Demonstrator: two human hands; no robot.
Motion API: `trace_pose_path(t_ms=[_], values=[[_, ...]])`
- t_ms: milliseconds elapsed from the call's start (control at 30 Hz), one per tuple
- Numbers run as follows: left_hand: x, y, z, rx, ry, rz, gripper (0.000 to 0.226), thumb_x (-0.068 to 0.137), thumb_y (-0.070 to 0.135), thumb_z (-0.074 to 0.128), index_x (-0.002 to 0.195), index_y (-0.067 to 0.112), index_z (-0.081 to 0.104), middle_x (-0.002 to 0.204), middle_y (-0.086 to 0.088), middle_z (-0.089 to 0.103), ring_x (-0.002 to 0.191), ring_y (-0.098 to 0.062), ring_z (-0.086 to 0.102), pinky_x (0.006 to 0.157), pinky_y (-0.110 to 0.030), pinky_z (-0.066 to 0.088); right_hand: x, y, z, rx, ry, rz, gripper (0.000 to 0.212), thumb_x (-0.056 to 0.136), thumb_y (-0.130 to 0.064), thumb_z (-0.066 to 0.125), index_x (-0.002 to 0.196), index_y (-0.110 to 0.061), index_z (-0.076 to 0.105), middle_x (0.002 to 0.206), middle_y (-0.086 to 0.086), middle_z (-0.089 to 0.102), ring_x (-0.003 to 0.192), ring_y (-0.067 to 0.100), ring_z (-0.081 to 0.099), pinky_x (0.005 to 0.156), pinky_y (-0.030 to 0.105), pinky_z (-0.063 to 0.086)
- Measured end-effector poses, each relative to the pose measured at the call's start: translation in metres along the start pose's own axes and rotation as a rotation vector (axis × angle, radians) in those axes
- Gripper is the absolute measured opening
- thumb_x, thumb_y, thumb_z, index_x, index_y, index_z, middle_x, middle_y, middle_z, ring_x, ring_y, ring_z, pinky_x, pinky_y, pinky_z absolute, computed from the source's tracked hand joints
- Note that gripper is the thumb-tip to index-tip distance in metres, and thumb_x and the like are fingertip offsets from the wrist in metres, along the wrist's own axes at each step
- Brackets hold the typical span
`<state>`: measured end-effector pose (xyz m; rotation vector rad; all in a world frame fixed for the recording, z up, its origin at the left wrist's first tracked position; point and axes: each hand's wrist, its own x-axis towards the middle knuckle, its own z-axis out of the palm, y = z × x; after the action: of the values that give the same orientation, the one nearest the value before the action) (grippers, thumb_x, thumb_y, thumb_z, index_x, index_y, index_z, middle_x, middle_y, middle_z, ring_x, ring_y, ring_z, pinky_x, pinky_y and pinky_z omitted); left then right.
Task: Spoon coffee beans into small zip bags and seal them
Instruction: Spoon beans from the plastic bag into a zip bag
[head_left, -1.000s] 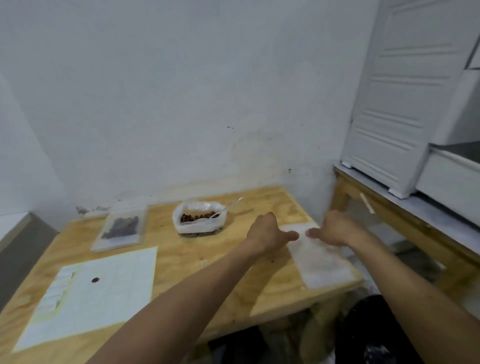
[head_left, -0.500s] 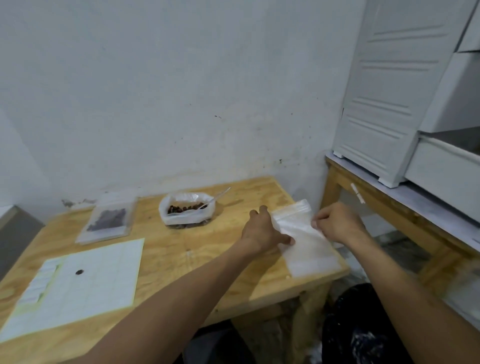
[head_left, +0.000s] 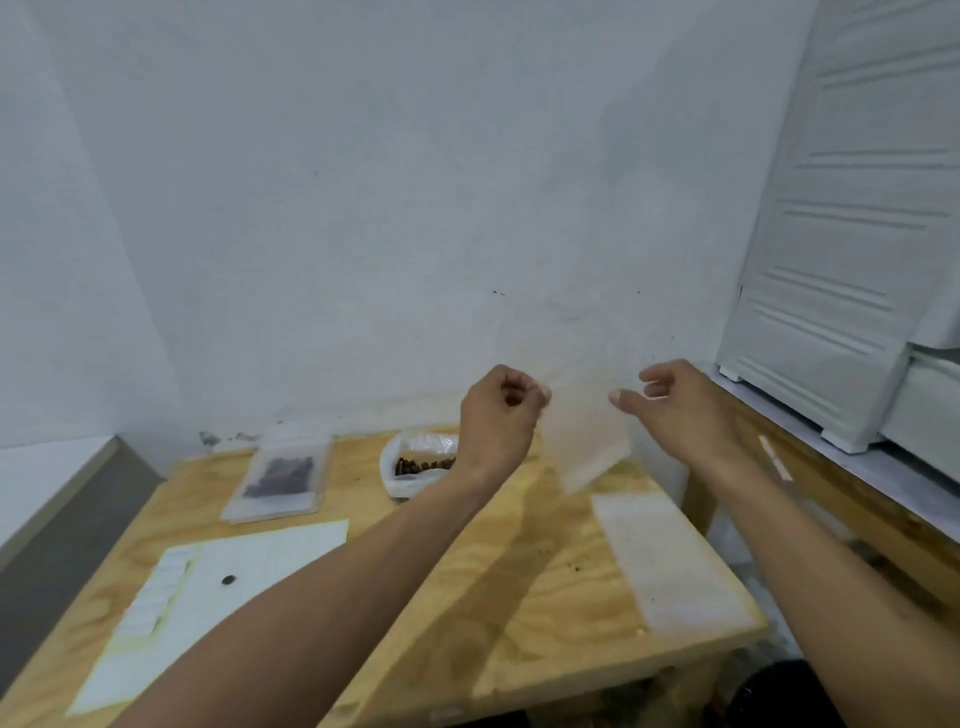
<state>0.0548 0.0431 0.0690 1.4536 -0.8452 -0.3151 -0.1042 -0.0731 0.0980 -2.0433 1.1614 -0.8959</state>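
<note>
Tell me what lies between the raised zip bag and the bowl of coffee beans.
Nothing on the table blocks that path. The empty zip bag hangs in the air, pinched by the left hand. That hand and its wrist sit in front of the bean bowl and hide its right edge. The right hand is beside the bag.

Rough-grained plywood table, translucent matt plastic zip bag, matt paper sheet

A plywood table stands against a white wall. On its near left lies a white gridded sheet with a small dark speck on it. To the right, a white ribbed cabinet rests on a wooden bench.
</note>
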Motion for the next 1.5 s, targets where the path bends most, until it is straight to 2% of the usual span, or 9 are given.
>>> trace_pose_path(t_ms=[233, 400, 600, 700, 933, 1100, 1233, 1367, 1500], values=[[0.022, 0.030, -0.072, 0.210, 0.145, 0.290, 0.009, 0.098, 0.017, 0.068, 0.091, 0.012, 0.063, 0.086, 0.007, 0.070, 0.080, -0.009, 0.064, 0.067, -0.018, 0.049, 0.011, -0.108, 0.056, 0.415, -0.212, -0.004, 0.047, 0.090, -0.060, 0.063, 0.087, -0.014, 0.075, 0.082, 0.000, 0.078, 0.070, 0.017, 0.075, 0.069, 0.033, 0.061], [0.031, 0.016, -0.115, 0.381, 0.177, 0.397, 0.006, 0.096, 0.016, 0.070, 0.093, 0.013, 0.066, 0.090, 0.008, 0.071, 0.085, -0.009, 0.065, 0.074, -0.032, 0.054, 0.019, -0.145, 0.096, 0.469, -0.285, 0.006, 0.021, 0.090, -0.022, 0.064, 0.083, -0.005, 0.076, 0.081, 0.007, 0.080, 0.066, 0.017, 0.072, 0.069, 0.032, 0.062], [0.028, 0.009, -0.147, 0.222, 0.093, 0.114, 0.038, 0.085, 0.044, 0.082, 0.108, 0.018, 0.068, 0.101, 0.008, 0.073, 0.091, -0.004, 0.068, 0.081, -0.022, 0.057, 0.017, -0.157, 0.133, 0.586, -0.401, -0.083, 0.025, 0.091, -0.020, 0.075, 0.072, -0.004, 0.072, 0.065, 0.004, 0.071, 0.057, 0.011, 0.065, 0.065, 0.025, 0.057], [0.032, 0.008, -0.157, 0.116, 0.082, -0.008, 0.039, 0.088, 0.043, 0.080, 0.113, 0.014, 0.073, 0.098, 0.001, 0.078, 0.092, -0.012, 0.074, 0.089, -0.035, 0.061, 0.014, -0.157, 0.147, 0.584, -0.482, -0.142, 0.029, 0.092, -0.028, 0.076, 0.074, -0.005, 0.072, 0.064, 0.000, 0.071, 0.060, 0.008, 0.065, 0.066, 0.022, 0.058], [0.037, 0.010, -0.171, -0.098, -0.016, -0.190, 0.029, 0.096, 0.009, 0.067, 0.067, 0.006, 0.071, 0.062, -0.004, 0.064, 0.071, -0.026, 0.069, 0.087, -0.043, 0.063, 0.021, -0.147, 0.160, 0.532, -0.566, -0.194, 0.031, 0.093, -0.032, 0.071, 0.088, -0.001, 0.074, 0.073, 0.007, 0.077, 0.068, 0.014, 0.072, 0.066, 0.021, 0.059], [0.041, -0.001, -0.162, 0.037, 0.044, -0.117, 0.019, 0.098, 0.011, 0.066, 0.092, -0.003, 0.078, 0.078, -0.012, 0.077, 0.074, -0.029, 0.076, 0.078, -0.045, 0.065, 0.026, -0.137, 0.163, 0.407, -0.574, -0.205, 0.027, 0.098, -0.020, 0.069, 0.087, 0.004, 0.071, 0.076, 0.011, 0.077, 0.069, 0.018, 0.074, 0.071, 0.027, 0.063], [0.041, -0.008, -0.147, 0.167, 0.116, -0.092, 0.020, 0.095, 0.010, 0.064, 0.084, 0.004, 0.079, 0.071, -0.012, 0.077, 0.068, -0.027, 0.076, 0.073, -0.044, 0.065, 0.028, -0.134, 0.164, 0.279, -0.551, -0.217, 0.024, 0.096, -0.012, 0.060, 0.080, 0.006, 0.065, 0.075, 0.009, 0.078, 0.072, 0.023, 0.078, 0.075, 0.037, 0.063], [0.040, -0.005, -0.143, 0.110, 0.251, -0.150, 0.022, 0.094, 0.004, 0.060, 0.079, -0.004, 0.073, 0.064, -0.008, 0.074, 0.059, -0.023, 0.075, 0.060, -0.031, 0.060, 0.020, -0.131, 0.162, 0.281, -0.553, -0.157, 0.029, 0.097, -0.009, 0.056, 0.071, -0.009, 0.043, 0.065, 0.005, 0.072, 0.073, 0.023, 0.079, 0.060, 0.024, 0.057], [0.039, -0.011, -0.140, 0.319, 0.230, 0.003, 0.019, 0.093, 0.014, 0.062, 0.081, 0.007, 0.075, 0.068, -0.002, 0.075, 0.064, -0.018, 0.073, 0.069, -0.039, 0.063, 0.020, -0.129, 0.162, 0.307, -0.481, -0.082, 0.039, 0.093, -0.011, 0.063, 0.066, -0.014, 0.035, 0.058, -0.001, 0.050, 0.068, 0.023, 0.079, 0.055, 0.026, 0.041]])
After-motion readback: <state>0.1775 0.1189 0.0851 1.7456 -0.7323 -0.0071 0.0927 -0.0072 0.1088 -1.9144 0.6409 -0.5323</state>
